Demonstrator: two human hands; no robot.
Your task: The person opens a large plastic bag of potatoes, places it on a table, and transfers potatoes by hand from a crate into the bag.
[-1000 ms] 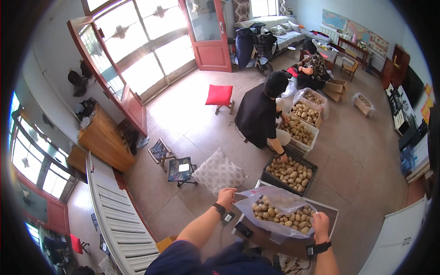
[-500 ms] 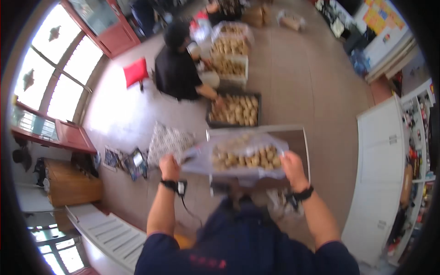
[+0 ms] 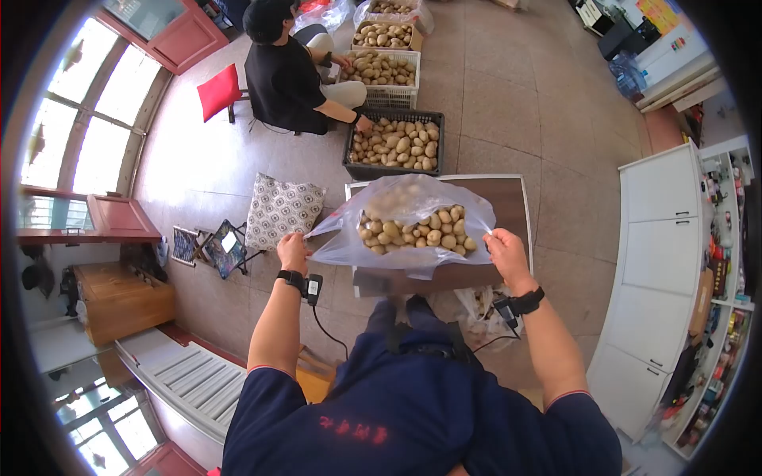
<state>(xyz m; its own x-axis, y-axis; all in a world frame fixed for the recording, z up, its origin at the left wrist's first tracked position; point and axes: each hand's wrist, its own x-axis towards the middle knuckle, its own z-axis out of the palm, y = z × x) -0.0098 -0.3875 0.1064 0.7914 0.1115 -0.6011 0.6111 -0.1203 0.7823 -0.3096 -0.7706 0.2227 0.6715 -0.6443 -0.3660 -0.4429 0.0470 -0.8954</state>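
No text legible with certainty. Navy shirt (image 3: 421,397), front: short row of red characters (image 3: 353,429), possibly Chinese script, too blurred to read. Yellow-orange sheet (image 3: 659,13), upper right: markings unreadable.

Forearms (image 3: 275,339) extend forward, left grip (image 3: 293,253) and right grip (image 3: 506,255) pinched.

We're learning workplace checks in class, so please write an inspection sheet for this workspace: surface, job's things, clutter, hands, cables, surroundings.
Surface: brown table with a pale edge, beneath the plastic bag.
Job's things: translucent plastic bag, spread open, with potatoes inside.
Clutter: patterned cushion and folding stools on the floor, left of the table.
Hands: left hand and right hand grip opposite sides of the bag.
Cables: one at each wrist, left cable and right cable; far ends unclear.
Surroundings: seated co-worker reaching into a black crate of potatoes; white cabinet at right.
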